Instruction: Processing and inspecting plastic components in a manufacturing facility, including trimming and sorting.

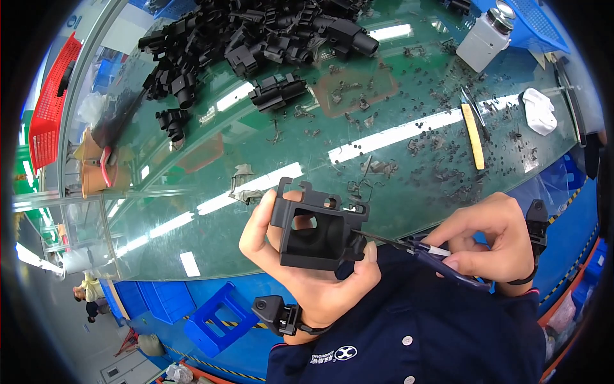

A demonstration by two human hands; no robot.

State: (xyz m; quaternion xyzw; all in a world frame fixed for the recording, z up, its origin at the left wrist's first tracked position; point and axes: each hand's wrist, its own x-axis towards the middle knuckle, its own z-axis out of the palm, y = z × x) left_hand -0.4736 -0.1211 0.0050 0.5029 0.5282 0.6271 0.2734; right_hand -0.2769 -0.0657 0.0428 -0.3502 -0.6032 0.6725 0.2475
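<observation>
My left hand (307,281) grips a black plastic housing (313,237), a boxy frame with an open square cavity, round hole and notched upper edge. Its thumb presses the lower right side while the fingers wrap the left. In my right hand (489,240) is a pointed scissor-like tool (441,259) with dark blue handles and a pale piece by the fingertips. The tool's thin tip reaches the right side of the housing, close to my left thumb. Exactly what the tip touches is too small to tell.
A pile of black plastic parts (256,38) covers the far left of the green glass-topped table (268,147). Scattered black scraps, yellow-handled tweezers (473,134), a white cloth (539,112) and a pump bottle (486,38) lie to the right. Blue bins (169,299) stand below the left edge.
</observation>
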